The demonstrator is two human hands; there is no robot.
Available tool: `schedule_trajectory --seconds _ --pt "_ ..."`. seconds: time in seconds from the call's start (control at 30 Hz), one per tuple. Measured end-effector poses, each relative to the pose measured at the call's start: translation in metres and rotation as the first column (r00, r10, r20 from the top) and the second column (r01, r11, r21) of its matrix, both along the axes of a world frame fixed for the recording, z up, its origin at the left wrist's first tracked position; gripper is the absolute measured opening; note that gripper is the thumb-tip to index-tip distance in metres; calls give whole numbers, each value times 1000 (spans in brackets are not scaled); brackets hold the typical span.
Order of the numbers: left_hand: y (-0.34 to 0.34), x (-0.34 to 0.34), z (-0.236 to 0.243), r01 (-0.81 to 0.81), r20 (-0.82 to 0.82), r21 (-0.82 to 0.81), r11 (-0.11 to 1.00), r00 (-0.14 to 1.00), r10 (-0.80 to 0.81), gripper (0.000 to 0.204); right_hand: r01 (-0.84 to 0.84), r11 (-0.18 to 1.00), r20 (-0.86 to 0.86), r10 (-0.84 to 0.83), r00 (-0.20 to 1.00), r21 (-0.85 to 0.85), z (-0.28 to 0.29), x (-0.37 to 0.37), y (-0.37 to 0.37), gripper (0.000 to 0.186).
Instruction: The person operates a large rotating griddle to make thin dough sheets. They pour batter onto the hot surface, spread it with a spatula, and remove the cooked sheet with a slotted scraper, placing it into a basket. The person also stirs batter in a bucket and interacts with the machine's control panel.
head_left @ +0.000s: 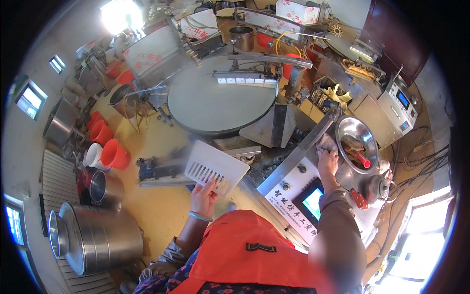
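A red apron (pixel 249 245) lies nearest, below and between the two hands, which are well apart. The left hand (pixel 202 197) pinches the lower edge of a white slotted board (pixel 220 164), thumb and fingers clamped on it; the board tilts up and away beyond the fingertips. A pale bracelet (pixel 200 216) circles that wrist. The right hand (pixel 328 160) reaches farther forward, resting at the edge of a steel machine; whether its fingers grip the greyish thing beneath them, I cannot tell. Below that hand is a lit screen (pixel 312 203); just to its right sits a steel bowl (pixel 350 125) with a red-handled tool (pixel 363 159) in it, and a kettle (pixel 375 187) stands nearer the body. Left of the left hand are a large steel drum (pixel 105 237) and, farther out, a red bucket (pixel 116 155). Beyond both hands spreads a round, pale griddle (pixel 215 105).
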State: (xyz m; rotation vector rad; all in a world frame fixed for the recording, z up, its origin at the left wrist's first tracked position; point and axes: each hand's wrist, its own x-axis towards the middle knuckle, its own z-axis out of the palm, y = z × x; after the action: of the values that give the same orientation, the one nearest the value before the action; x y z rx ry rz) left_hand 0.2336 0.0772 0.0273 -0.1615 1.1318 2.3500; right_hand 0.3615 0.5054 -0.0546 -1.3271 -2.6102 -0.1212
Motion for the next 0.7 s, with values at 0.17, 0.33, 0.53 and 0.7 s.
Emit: schedule_trajectory --seconds 0.17,0.33,0.53,0.7 --pt "-2 1 0 23 -6 -1 1000 1000 -23 19 -14 998 32 16 999 -57 -2 3 2 33" --pt "-4 4 -3 35 -21 3 999 999 -35 22 -29 994 65 36 997 -107 -1 5 5 36" --pt "-7 5 -7 14 -27 22 1000 1000 -13 17 -52 952 -7 53 999 -302 22 20 2 55" --pt "-6 2 -9 46 -34 -21 999 998 -46 23 25 931 -33 -40 999 -363 21 18 5 54"
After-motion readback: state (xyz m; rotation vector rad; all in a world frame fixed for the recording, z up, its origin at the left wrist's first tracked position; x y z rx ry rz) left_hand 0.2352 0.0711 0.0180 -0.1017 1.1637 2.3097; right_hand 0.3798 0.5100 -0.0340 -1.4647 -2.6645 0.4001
